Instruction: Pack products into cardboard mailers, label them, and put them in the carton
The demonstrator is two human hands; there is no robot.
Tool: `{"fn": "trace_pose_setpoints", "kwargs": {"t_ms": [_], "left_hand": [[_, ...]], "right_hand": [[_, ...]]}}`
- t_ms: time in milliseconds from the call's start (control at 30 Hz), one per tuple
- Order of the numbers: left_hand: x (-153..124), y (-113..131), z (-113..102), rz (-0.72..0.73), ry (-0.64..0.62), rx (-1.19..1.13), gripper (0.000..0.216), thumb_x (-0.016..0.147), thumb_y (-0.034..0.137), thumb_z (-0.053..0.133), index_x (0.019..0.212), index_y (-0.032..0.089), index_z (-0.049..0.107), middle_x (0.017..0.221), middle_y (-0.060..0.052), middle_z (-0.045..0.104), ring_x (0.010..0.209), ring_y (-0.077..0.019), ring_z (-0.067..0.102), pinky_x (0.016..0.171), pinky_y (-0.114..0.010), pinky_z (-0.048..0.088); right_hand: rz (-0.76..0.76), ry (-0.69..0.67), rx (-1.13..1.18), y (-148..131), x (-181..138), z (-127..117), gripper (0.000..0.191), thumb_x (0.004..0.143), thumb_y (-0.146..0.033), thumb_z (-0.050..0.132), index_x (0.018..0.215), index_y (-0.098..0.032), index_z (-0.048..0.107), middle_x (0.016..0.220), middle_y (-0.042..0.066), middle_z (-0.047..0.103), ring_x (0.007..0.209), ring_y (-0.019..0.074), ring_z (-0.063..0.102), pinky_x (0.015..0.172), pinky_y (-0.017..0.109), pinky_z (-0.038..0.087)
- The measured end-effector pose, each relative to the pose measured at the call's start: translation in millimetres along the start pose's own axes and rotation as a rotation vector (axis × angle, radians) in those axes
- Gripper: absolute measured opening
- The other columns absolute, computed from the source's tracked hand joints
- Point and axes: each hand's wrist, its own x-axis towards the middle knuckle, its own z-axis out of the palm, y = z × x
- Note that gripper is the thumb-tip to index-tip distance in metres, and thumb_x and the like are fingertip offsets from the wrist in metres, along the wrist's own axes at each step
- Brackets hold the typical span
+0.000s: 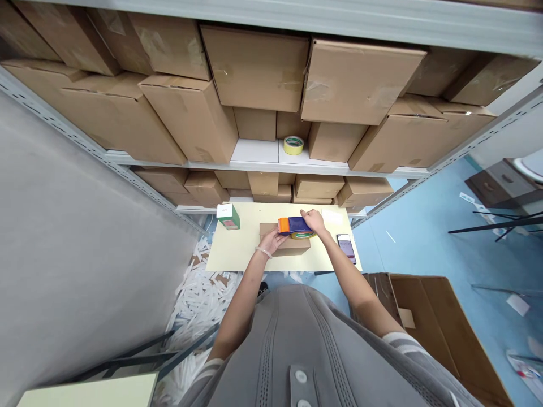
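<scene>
Passable at left over the table [220,254], between green box [229,218] and carton [292,248], and along the near left corner. Tight at right, between right forearm [356,288] and phone [347,249]. Blocked midway by carton, tape dispenser [296,225], left hand [271,242] and right hand [314,220]. Closed off past the far edge by shelf [271,167] and stacked boxes [320,186].

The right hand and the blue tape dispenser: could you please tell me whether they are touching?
Touching: the head view shows the right hand gripping one end of the blue tape dispenser.
</scene>
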Motion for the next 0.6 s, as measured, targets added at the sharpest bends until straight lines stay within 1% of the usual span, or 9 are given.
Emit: {"fn": "trace_pose_setpoints", "kwargs": {"t_ms": [133,233,333,367,433,533,567,600], "left_hand": [[2.9,0.1,4.3,0.003,0.031,-0.002,0.013,0.087,0.01,0.053,0.092,0.011,0.066,0.085,-0.01,0.072,0.084,-0.0157,0.07,0.095,-0.034,0.053],[6.0,0.2,6.5,0.016,0.075,0.012,0.016,0.086,0.005,0.051,0.092,0.011,0.065,0.082,-0.009,0.072,0.086,-0.0159,0.07,0.096,-0.033,0.052],[8.1,0.0,6.6,0.009,0.09,-0.003,0.02,0.086,0.003,0.048,0.094,0.012,0.064,0.086,-0.01,0.072,0.09,-0.0161,0.069,0.096,-0.033,0.052],[8.3,0.1,6.2,0.003,0.093,-0.011,0.019,0.088,0.005,0.047,0.095,0.012,0.063,0.089,-0.011,0.071,0.091,-0.0167,0.069,0.096,-0.033,0.052],[8.1,1.1,4.8,-0.012,0.097,-0.031,0.018,0.093,0.018,0.045,0.095,0.013,0.062,0.094,-0.013,0.071,0.095,-0.0191,0.069,0.095,-0.036,0.053],[6.9,3.9,2.7,-0.034,0.073,-0.034,0.034,0.094,0.041,0.044,0.095,0.012,0.063,0.099,-0.017,0.07,0.102,-0.024,0.067,0.094,-0.04,0.053],[6.7,4.8,2.2,-0.03,0.066,-0.003,0.036,0.092,0.044,0.047,0.095,0.012,0.063,0.099,-0.017,0.07,0.102,-0.0248,0.067,0.095,-0.041,0.053],[6.6,5.5,1.9,-0.019,0.065,0.044,0.033,0.09,0.042,0.053,0.095,0.012,0.064,0.098,-0.017,0.07,0.102,-0.0248,0.067,0.096,-0.041,0.052]], "right_hand": [[-0.002,-0.002,-0.012,1.7,1.8,1.6,0.054,0.093,-0.045,0.038,0.047,-0.019,0.052,0.057,0.007,0.061,0.057,0.0151,0.056,0.054,0.024,0.03],[0.005,-0.008,-0.031,1.8,3.1,2.6,0.053,0.093,-0.045,0.038,0.05,-0.018,0.055,0.06,0.007,0.063,0.06,0.0153,0.057,0.054,0.023,0.03],[0.012,-0.01,-0.037,2.1,3.8,3.4,0.053,0.093,-0.046,0.038,0.052,-0.018,0.057,0.062,0.008,0.065,0.062,0.0158,0.059,0.055,0.023,0.031],[0.015,-0.009,-0.035,2.5,3.9,3.6,0.053,0.093,-0.046,0.038,0.052,-0.018,0.057,0.063,0.008,0.065,0.062,0.0159,0.059,0.055,0.023,0.031],[0.017,-0.008,-0.03,3.5,3.8,3.9,0.053,0.093,-0.046,0.037,0.053,-0.018,0.057,0.063,0.008,0.065,0.062,0.0159,0.059,0.055,0.023,0.031],[0.008,-0.005,-0.03,5.3,3.1,4.0,0.054,0.094,-0.046,0.036,0.053,-0.018,0.058,0.061,0.008,0.064,0.06,0.0158,0.058,0.055,0.023,0.032],[0.007,-0.002,-0.032,5.6,2.7,3.8,0.054,0.094,-0.046,0.036,0.053,-0.018,0.058,0.061,0.008,0.064,0.06,0.016,0.058,0.055,0.023,0.032],[0.007,0.0,-0.035,5.7,2.3,3.7,0.054,0.094,-0.046,0.036,0.053,-0.017,0.058,0.061,0.008,0.064,0.06,0.0162,0.058,0.055,0.023,0.032]]}}
